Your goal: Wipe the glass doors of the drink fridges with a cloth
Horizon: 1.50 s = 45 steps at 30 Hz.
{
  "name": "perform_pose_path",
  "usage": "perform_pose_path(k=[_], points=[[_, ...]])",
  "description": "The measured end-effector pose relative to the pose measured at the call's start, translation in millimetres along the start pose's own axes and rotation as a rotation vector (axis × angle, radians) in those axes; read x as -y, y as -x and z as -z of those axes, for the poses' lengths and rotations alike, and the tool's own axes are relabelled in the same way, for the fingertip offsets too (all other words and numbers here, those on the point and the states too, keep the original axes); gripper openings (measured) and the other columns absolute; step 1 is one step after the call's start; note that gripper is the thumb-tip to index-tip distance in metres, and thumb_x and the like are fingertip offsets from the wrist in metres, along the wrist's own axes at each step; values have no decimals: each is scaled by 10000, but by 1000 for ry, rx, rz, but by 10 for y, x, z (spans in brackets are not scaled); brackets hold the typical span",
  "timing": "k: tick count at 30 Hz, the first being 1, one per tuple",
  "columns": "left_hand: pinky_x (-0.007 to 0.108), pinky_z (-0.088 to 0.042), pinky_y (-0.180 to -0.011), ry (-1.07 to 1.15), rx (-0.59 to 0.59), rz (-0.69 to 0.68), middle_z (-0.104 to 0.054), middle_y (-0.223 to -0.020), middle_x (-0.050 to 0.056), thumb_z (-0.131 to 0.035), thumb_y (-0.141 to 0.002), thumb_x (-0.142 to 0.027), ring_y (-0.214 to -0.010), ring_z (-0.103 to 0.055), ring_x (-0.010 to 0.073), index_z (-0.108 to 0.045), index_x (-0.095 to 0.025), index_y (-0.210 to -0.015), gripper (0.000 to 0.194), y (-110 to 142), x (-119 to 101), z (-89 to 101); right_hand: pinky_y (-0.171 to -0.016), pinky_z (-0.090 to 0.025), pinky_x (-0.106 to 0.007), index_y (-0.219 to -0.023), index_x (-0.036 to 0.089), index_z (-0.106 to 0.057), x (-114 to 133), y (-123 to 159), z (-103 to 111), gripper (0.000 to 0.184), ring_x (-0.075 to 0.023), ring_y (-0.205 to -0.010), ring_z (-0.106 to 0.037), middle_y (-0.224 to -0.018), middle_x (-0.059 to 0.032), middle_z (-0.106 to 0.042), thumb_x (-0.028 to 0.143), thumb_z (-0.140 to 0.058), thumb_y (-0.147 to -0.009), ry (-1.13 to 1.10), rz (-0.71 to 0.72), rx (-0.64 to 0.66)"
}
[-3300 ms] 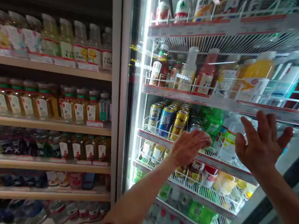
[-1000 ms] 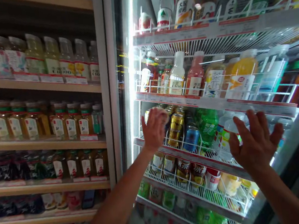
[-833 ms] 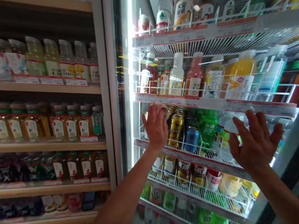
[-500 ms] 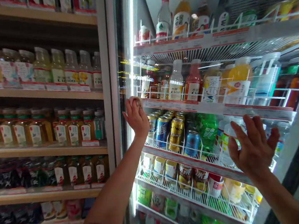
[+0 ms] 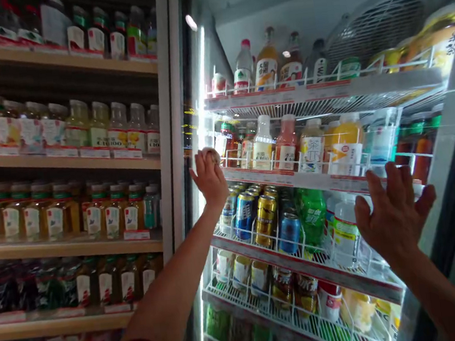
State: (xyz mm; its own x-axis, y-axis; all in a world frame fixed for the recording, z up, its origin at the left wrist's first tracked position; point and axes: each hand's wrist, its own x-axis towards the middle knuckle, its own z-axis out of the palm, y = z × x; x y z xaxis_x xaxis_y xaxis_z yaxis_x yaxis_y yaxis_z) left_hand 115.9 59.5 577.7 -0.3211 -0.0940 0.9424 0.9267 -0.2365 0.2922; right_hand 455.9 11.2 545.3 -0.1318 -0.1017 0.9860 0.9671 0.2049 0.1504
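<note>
My left hand [image 5: 210, 178] is raised at the left end of the bottle shelf's price rail [image 5: 281, 178] in an open drinks cooler. Its fingers are closed round a small pale thing [image 5: 211, 153] that I cannot name. Just below and right of it stand rows of cans [image 5: 263, 218], blue and gold. My right hand [image 5: 394, 214] is held up flat with fingers spread and holds nothing. It is in front of the right part of the same shelves, near a clear bottle [image 5: 343, 231] and a green bottle [image 5: 312, 215].
Juice and tea bottles [image 5: 285, 142] fill the cooler shelf above the cans, with more bottles on the top shelf [image 5: 265, 70]. The cooler's glass door [image 5: 453, 166] stands at the right. Left of the cooler frame [image 5: 171, 144], wooden shelves [image 5: 66, 161] carry rows of bottles.
My left hand has risen from the can shelf to the left end of the bottle shelf's rail, still closed on the pale thing. The view tilted upward. My right hand has hardly moved.
</note>
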Motion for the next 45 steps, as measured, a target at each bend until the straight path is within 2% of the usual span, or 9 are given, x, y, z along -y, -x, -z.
perform_pose_path(k=[6,13,15,21,25,27,34,40,45], points=[[446,-148,-1153,83,224,-740,-424,-1411,60,-343,-885,-238,-1369,-264,175,-431,-215,-1307,431,128,-480,70,-1059,-200,-609,-1398,216,-345,-9,-6,-11,565,-349,-1320,-338,-1451,-131,-351,323,-432,-850,13,39,-35],[565,-313,-1034,57,-71,249,-398,-1403,182,-324,-890,-223,-1309,-368,291,-475,-130,-1252,404,-572,45,-77,-1089,-181,-551,-1398,233,-332,0,2,18,560,-301,-1336,-325,-1462,-107,-339,302,-444,-854,31,41,-33],[533,-315,-1049,87,-49,170,-393,-1413,159,-332,-892,-229,-1325,-344,276,-472,-138,-1258,402,-507,-118,-93,-1086,-179,-553,-1382,202,-361,14,-3,16,546,-307,-1334,-328,-1449,-128,-357,298,-447,-852,34,46,-36],[453,-181,-1149,153,240,-652,-409,-1422,49,-341,-889,-243,-1361,-285,180,-459,-221,-1281,410,-329,-680,-7,-1083,-175,-549,-1367,194,-382,-27,-93,80,519,-302,-1329,-338,-1435,-136,-376,297,-432,-860,27,59,-28],[555,-215,-1108,85,94,-38,-355,-1444,126,-338,-870,-207,-1354,-298,250,-443,-160,-1290,436,-679,-596,-67,-1079,-196,-549,-1388,201,-344,-185,-205,186,551,-301,-1336,-327,-1442,-144,-362,297,-453,-856,57,19,-25],[574,-218,-1100,80,61,65,-320,-1458,145,-332,-877,-212,-1365,-267,271,-426,-140,-1304,443,-690,-708,-112,-1077,-210,-549,-1396,202,-329,-252,-240,218,561,-300,-1335,-327,-1443,-146,-360,292,-455,-856,62,8,-15],[402,-154,-1166,218,380,-972,-405,-1425,-29,-305,-903,-205,-1370,-253,130,-442,-261,-1292,416,-83,-1662,-40,-1087,-222,-520,-1416,176,-282,-303,-347,241,593,-288,-1333,-333,-1430,-153,-380,286,-452,-859,56,13,-9],[519,-142,-1145,222,181,-435,-351,-1452,84,-313,-890,-209,-1369,-264,240,-418,-184,-1329,452,-555,-1909,-211,-1093,-232,-486,-1411,179,-296,-479,-494,439,569,-269,-1348,-311,-1440,-147,-365,292,-419,-867,85,-22,-42],[415,-164,-1161,293,244,-1005,-391,-1435,-1,-320,-901,-192,-1370,-260,160,-432,-232,-1310,426,-149,-2453,-235,-1096,-209,-515,-1409,151,-296,-620,-498,584,566,-284,-1358,-282,-1447,-162,-346,284,-410,-871,82,-44,-34]])
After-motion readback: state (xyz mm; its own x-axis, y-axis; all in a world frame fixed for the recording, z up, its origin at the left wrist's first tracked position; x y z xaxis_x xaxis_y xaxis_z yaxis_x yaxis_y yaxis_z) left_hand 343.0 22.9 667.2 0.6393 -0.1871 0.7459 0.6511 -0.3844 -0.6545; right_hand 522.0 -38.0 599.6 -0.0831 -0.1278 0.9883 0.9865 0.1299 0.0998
